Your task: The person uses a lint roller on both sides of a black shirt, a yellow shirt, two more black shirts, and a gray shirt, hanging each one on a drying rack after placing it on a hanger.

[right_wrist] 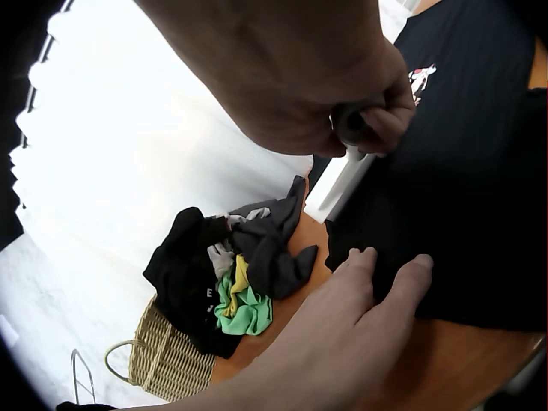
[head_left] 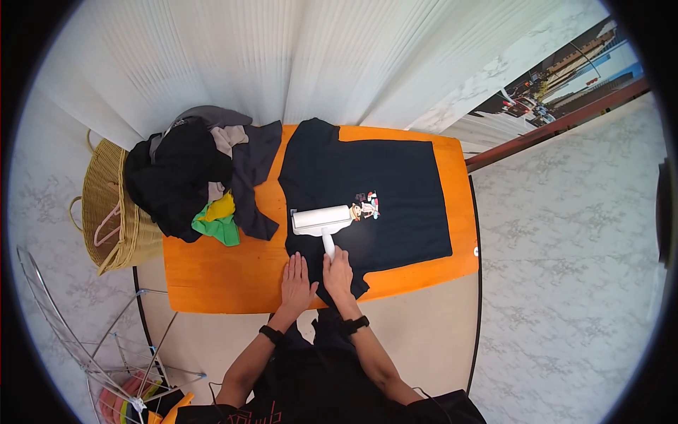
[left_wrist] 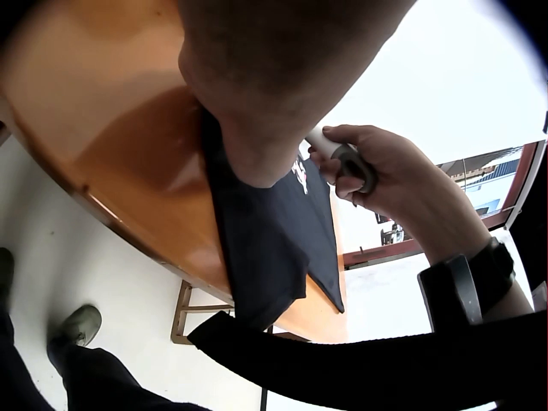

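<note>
Only the head view takes in the whole dark shirt [head_left: 406, 169] spread on the orange surface [head_left: 226, 283], with the white roller [head_left: 322, 220] lying over its left part and one end just beside the small print [head_left: 366, 205]. That view also shows a pink hanger [head_left: 106, 225] inside the basket [head_left: 134, 226] and a metal rack [head_left: 106, 346] near the surface's left end. The left wrist view alone brings in a shoe [left_wrist: 81, 325] on the floor and the handle's grey butt [left_wrist: 358, 169], which juts from the right hand [head_left: 339, 274]. From the right wrist, the clothes [right_wrist: 193, 270] heaped against the basket show up closer, green and yellow pieces among black and grey. The right hand's fingers are wrapped round the roller's handle [head_left: 328, 244], and its head sits beyond them, away from the person. The left hand [head_left: 296, 283] rests with straight fingers, thumb apart, their tips on the shirt's near edge; the roller's head lies ahead of these too, not touching them.
</note>
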`<state>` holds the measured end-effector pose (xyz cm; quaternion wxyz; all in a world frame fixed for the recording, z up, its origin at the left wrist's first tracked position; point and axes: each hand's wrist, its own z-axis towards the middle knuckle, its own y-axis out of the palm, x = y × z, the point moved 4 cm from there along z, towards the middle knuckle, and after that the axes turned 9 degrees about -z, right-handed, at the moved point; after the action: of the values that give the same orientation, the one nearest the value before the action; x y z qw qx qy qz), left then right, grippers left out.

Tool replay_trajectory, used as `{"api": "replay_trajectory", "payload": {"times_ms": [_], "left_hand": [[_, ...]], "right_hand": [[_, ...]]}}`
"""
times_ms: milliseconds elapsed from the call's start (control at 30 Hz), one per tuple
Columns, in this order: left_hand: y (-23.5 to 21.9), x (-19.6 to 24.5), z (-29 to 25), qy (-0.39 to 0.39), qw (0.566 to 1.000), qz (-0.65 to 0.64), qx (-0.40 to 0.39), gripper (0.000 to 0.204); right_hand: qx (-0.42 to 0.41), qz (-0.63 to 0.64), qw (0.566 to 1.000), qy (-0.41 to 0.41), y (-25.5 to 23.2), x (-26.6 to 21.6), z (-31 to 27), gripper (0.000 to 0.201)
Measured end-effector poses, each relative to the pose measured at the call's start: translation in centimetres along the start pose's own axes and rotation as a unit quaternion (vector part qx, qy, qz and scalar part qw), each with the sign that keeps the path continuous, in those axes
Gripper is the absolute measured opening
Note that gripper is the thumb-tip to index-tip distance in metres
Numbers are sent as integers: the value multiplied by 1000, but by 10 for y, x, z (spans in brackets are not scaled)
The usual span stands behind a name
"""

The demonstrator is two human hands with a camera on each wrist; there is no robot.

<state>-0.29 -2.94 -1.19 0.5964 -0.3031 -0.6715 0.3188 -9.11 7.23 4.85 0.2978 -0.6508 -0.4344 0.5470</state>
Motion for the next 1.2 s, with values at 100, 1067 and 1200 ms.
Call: {"api": "replay_trajectory", "payload": {"times_ms": [100, 1067, 1200], "left_hand": [[-3, -1, -2, 7, 1000, 2, -2, 81], [-26, -3, 5, 15, 999, -35, 25, 77], [-28, -16, 10, 8, 1000, -12, 8, 72]], "right_hand": [[11, -1, 1000, -7, 6, -6, 16, 36], [57, 13, 991, -117, -2, -20, 90, 34], [19, -9, 996, -92, -5, 5, 11, 33]]}}
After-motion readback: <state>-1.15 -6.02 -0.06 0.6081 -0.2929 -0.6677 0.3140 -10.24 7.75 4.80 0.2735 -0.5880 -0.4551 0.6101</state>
